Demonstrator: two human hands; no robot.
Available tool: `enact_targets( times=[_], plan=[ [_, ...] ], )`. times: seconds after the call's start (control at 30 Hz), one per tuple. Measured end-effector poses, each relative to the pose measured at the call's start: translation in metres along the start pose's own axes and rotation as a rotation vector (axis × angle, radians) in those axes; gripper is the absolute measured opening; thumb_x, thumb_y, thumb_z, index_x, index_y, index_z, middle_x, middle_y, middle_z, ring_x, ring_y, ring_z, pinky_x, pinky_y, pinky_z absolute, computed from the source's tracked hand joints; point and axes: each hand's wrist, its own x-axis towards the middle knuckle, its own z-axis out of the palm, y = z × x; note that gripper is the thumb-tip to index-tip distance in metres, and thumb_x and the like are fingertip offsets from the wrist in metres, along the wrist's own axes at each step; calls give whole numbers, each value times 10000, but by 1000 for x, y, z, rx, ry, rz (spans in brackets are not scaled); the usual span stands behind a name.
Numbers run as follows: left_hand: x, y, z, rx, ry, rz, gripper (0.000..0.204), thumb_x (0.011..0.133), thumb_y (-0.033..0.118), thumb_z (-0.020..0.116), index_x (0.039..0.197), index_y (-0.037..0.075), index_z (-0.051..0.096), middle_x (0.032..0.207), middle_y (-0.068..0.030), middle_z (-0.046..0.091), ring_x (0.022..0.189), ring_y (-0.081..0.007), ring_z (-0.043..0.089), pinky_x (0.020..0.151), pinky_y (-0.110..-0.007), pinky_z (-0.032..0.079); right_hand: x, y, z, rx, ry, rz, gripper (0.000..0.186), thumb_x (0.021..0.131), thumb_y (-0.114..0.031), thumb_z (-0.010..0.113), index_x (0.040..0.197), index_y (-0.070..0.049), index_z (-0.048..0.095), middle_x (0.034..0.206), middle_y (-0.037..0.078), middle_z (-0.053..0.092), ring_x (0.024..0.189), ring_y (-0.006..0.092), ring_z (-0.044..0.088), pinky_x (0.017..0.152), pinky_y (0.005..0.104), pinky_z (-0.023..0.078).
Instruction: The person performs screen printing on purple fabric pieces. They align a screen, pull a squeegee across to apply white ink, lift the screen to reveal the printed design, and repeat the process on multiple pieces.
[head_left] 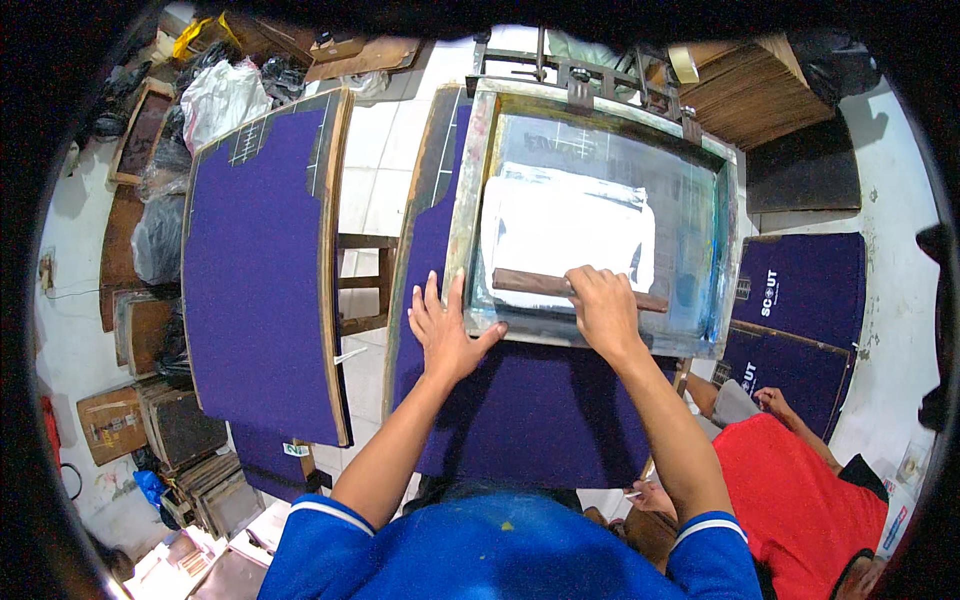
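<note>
A wooden-framed printing screen [732, 200] lies over a board covered with purple fabric [560, 420]. White ink [565, 225] is spread thick across the left and middle of its mesh. My right hand [605, 312] is closed on a squeegee with a dark wooden handle [525, 283], which sits at the near edge of the ink. The squeegee's blade is hidden. With fingers spread, my left hand [447, 335] rests at the frame's near left corner, partly over the purple fabric.
Metal clamps [580, 85] hold the screen's far side. Another purple-covered board [260, 270] stands to the left. At right, a person in red [800, 490] is close by, near printed purple panels [805, 275]. Stacked brown sheets [740, 90] lie at the back right.
</note>
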Motion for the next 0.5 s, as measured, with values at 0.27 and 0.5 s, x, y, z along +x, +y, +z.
enact_targets(
  times=[0.27,0.5],
  plan=[
    [0,0,-2,-22,10,12,1173,774,653,855,1692,218,268,1726,-243,169,1579,-536,117,1253,-699,112,178,122,9,34,-175,68,268,853,-100,665,1119,-124,682,1078,192,762,1037,444,709,831,590,543],
    [1,-2,-1,-49,29,34,1159,765,645,864,1678,194,309,1717,-242,201,1565,-530,161,1244,-697,139,53,23,26,-148,328,-43,239,880,-14,611,1077,-101,715,1094,77,756,1042,297,702,915,495,478]
  ],
)
